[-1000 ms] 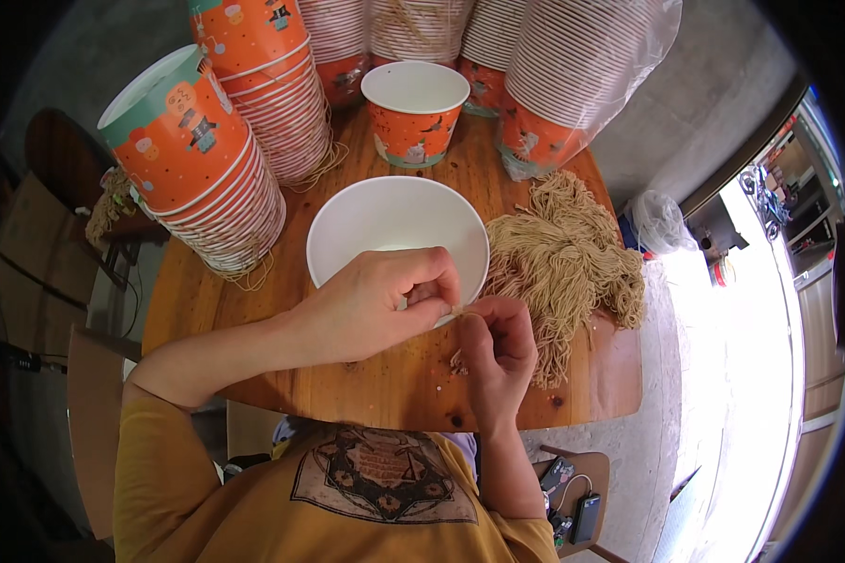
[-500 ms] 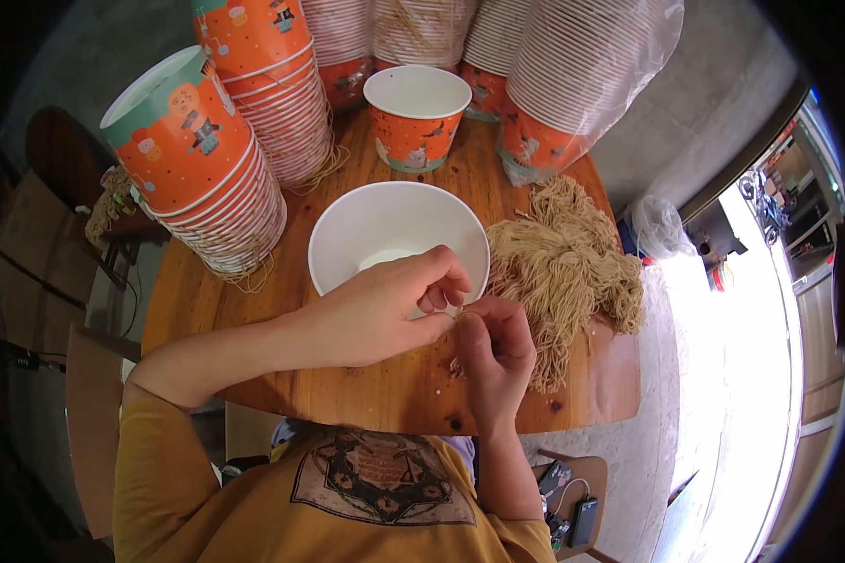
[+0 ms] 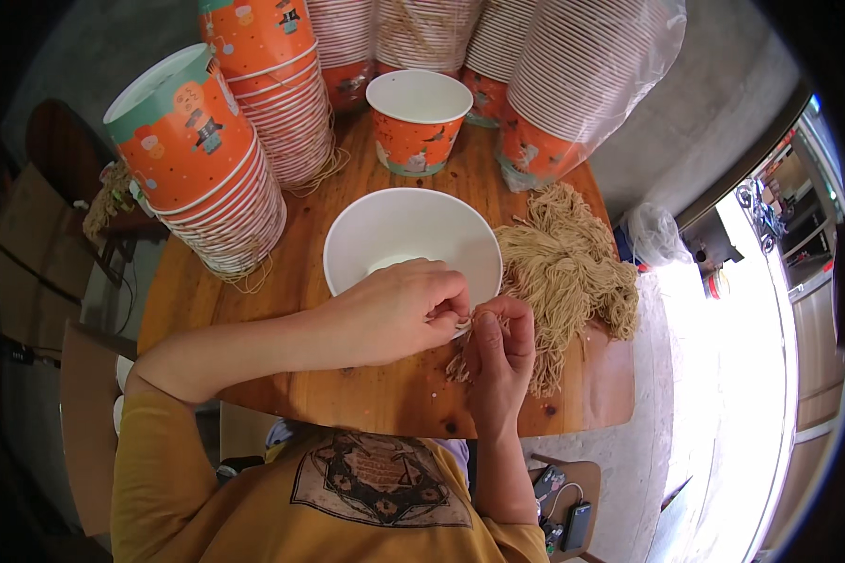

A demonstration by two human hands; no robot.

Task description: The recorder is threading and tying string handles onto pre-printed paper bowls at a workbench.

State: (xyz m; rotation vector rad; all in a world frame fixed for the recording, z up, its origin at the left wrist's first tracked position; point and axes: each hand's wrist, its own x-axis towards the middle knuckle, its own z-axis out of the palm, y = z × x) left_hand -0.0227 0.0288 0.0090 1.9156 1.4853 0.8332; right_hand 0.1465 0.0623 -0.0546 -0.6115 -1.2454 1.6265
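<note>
A white-lined paper bucket [image 3: 413,225] stands in front of me with its open mouth tilted toward me. Over its near right rim, my left hand [image 3: 413,305] is curled, its fingertips closed on a thin beige string [image 3: 464,325]. My right hand [image 3: 500,352], thumb against forefinger, pinches the string just beside the left fingertips. Most of the string is hidden by the fingers. Next to my right hand lies a loose heap of beige strings [image 3: 573,272]. My left forearm covers the bucket's near side.
Stacked orange buckets [image 3: 183,141] with string loops stand at the left, and another stack [image 3: 272,84] behind them. An orange bucket [image 3: 421,127] stands upright at the back. Plastic-wrapped stacks [image 3: 591,75] line the far edge of the wooden table [image 3: 225,319]. Phones lie on a stool [image 3: 573,497] below right.
The white-lined bucket has shifted slightly right and toward me. My left hand has curled more and dropped a little; both hands stay together by the rim.
</note>
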